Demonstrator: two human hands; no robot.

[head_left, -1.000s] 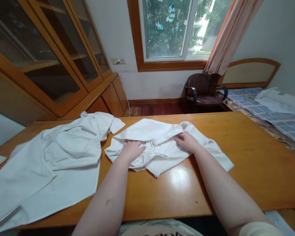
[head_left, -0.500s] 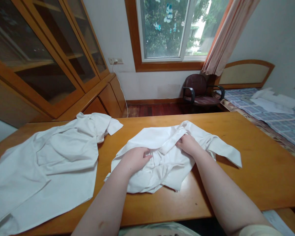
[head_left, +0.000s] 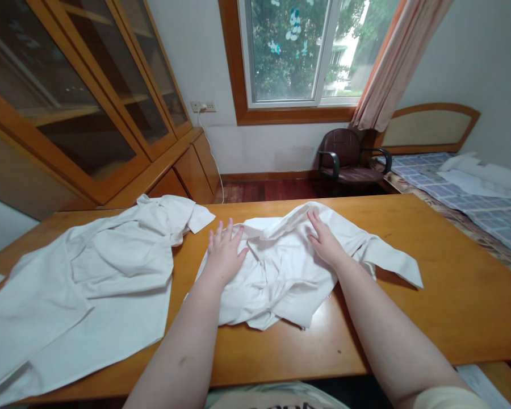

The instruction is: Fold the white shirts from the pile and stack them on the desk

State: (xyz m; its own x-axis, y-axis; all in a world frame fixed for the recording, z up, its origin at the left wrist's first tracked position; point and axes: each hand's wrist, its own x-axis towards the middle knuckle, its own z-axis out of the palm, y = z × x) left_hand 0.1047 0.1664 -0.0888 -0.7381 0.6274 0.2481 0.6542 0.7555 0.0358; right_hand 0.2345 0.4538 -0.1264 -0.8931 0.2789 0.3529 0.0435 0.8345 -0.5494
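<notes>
A crumpled white garment (head_left: 276,272), which looks like a shirt or coat with a sleeve stretching to the right, lies bunched on the wooden table (head_left: 392,324) in front of me. On its left part rests my left hand (head_left: 226,253), fingers spread and pointing away from me. My right hand (head_left: 326,241) lies on the upper right part, fingers apart, touching the cloth near its far folded edge. Neither hand grips the fabric. To the left, a second white garment (head_left: 119,267) is spread with loose folds, apart from both hands.
Beyond the table stand a brown armchair (head_left: 343,156) and a bed (head_left: 477,187) with papers on its checked cover. A glass-fronted wooden cabinet (head_left: 97,182) rises at the left. White paper (head_left: 479,383) shows below the table's front right edge.
Both hands have let go of the cloth and opened, moving slightly away from me. The garment's far flap, lifted before, now lies folded back along the far edge.
</notes>
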